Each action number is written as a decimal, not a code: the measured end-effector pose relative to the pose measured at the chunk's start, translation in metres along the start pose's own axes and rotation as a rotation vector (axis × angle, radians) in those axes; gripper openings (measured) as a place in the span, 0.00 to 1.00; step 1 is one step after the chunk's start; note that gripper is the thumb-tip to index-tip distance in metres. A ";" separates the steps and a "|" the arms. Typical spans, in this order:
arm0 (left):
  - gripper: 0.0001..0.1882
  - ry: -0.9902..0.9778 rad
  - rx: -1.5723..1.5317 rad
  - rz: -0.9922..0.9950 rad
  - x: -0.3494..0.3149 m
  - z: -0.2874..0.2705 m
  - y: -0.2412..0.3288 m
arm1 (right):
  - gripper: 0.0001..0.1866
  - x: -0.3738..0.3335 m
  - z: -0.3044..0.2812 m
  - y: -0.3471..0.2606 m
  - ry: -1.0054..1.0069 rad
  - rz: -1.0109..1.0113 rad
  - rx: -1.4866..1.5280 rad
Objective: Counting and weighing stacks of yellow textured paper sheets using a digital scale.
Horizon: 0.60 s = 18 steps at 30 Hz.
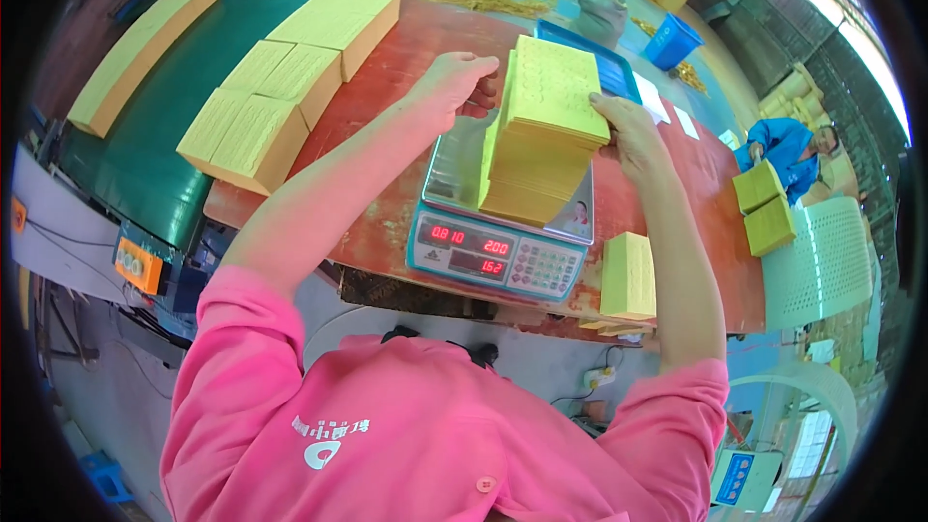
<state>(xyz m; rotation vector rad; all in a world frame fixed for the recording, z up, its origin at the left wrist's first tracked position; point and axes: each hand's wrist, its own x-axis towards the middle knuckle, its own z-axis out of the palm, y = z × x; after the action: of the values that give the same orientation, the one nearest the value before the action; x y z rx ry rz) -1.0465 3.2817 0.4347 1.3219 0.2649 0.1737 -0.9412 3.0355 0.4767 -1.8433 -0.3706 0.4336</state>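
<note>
A tall stack of yellow paper sheets [546,126] stands on the metal pan of a digital scale [498,251] in front of me, its red display lit. My right hand [633,133] grips the stack's right upper edge, with the thumb near the top sheet. Just left of the stack, a small gap away, is my left hand [456,89]. Its fingers are curled in and I see nothing in them. A smaller upright yellow paper block [628,275] stands on the red table [382,140], beneath my right forearm.
Several yellow paper blocks [256,140] line the green conveyor belt [135,150] on the left. Behind the scale lie a blue tray [619,72] and white papers. A blue bin [674,41] stands beyond. At right, a co-worker in blue [788,150] is near yellow stacks.
</note>
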 end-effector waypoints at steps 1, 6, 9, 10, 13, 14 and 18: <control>0.11 0.027 -0.058 -0.002 -0.003 -0.002 -0.005 | 0.15 -0.001 0.002 -0.001 0.018 0.000 0.000; 0.16 -0.013 -0.083 0.086 -0.018 0.010 -0.028 | 0.16 -0.002 0.004 -0.006 0.018 -0.035 0.004; 0.17 0.011 -0.010 0.152 -0.021 0.017 -0.034 | 0.15 0.001 0.003 -0.006 0.026 -0.043 -0.043; 0.17 0.036 0.025 0.184 -0.021 0.018 -0.035 | 0.15 0.002 0.002 -0.006 0.031 -0.045 -0.066; 0.17 0.026 0.039 0.206 -0.021 0.018 -0.034 | 0.16 0.004 0.005 -0.004 0.033 -0.072 -0.107; 0.17 0.017 0.035 0.206 -0.022 0.018 -0.034 | 0.16 0.005 0.005 -0.004 0.064 -0.084 -0.123; 0.19 -0.004 0.050 0.237 -0.026 0.020 -0.031 | 0.17 0.004 0.006 -0.004 0.053 -0.133 -0.146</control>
<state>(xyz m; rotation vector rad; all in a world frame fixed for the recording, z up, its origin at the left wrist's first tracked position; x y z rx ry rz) -1.0662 3.2486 0.4112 1.4017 0.1092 0.3657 -0.9405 3.0435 0.4781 -1.9536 -0.4968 0.2720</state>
